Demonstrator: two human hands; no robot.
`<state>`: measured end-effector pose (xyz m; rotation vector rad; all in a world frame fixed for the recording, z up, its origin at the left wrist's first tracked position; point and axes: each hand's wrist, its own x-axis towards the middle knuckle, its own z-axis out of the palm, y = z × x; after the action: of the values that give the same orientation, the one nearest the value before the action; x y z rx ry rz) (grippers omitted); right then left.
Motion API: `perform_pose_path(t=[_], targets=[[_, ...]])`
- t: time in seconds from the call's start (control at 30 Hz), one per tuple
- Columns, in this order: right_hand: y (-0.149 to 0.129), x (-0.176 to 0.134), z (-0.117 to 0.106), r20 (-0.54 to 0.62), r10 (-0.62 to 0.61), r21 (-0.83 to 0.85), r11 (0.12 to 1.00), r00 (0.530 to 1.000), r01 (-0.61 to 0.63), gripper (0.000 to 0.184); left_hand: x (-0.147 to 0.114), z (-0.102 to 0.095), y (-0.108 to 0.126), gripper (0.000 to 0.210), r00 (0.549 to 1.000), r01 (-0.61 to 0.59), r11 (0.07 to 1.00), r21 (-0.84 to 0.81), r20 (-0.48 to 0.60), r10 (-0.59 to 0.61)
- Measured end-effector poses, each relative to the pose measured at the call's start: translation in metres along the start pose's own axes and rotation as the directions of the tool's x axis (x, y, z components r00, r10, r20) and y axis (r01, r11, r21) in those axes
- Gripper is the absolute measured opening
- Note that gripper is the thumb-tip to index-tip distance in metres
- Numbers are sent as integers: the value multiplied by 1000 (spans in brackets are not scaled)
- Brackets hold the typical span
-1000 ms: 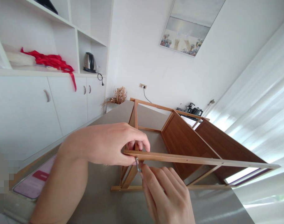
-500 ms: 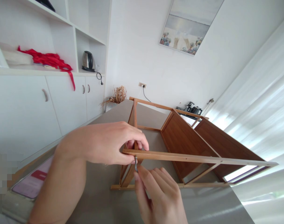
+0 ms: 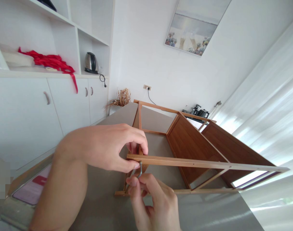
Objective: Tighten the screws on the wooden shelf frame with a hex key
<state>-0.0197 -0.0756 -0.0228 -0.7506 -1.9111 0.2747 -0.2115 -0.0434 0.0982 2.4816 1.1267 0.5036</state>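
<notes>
A wooden shelf frame (image 3: 175,160) lies on its side on the grey table (image 3: 100,199), its brown panels (image 3: 190,149) standing on edge. My left hand (image 3: 112,146) is closed around the near end of the upper rail, fingers behind it and thumb in front. Beside that thumb, a bent hex key (image 3: 141,169) has its tip at a bolt in the rail's front face. My right hand (image 3: 153,203) pinches the lower arm of the hex key between thumb and fingers, just below the rail. Part of the key is hidden by the fingertips.
White cabinets (image 3: 23,106) line the left, with a kettle (image 3: 91,63) and red ribbon (image 3: 50,61) on their shelves. Dried plants (image 3: 122,98) stand past the far table edge. Black appliances (image 3: 199,111) sit behind the frame, and white curtains (image 3: 269,106) hang at right.
My right hand has shifted left and turned, and its fingers now pinch the hex key differently. The key's lower arm has swung left. My left hand's fingers have moved slightly left.
</notes>
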Motion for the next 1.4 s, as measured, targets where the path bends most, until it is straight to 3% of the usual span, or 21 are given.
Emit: perform_pose_path(t=[0.23, 0.43, 0.77, 1.07, 1.4], targets=[[0, -1, 1, 32, 23, 32, 999, 999, -24, 12, 2, 0, -4, 22, 1000, 10, 1000, -29, 25, -9], [2, -2, 1, -34, -92, -98, 991, 995, 88, 11, 1, 1, 0, 17, 1000, 16, 1000, -17, 6, -16], [-3, -3, 7, -126, -241, -147, 964, 962, 223, 11, 2, 1, -2, 18, 1000, 5, 1000, -13, 7, -5], [6, 13, -15, 69, -333, -258, 905, 940, 339, 10, 2, 0, -2, 27, 999, 40, 999, -28, 16, -40], [5, 15, -23, 124, -365, -329, 862, 923, 385, 8, 2, -2, 0, 26, 996, 80, 997, -7, 39, -80]])
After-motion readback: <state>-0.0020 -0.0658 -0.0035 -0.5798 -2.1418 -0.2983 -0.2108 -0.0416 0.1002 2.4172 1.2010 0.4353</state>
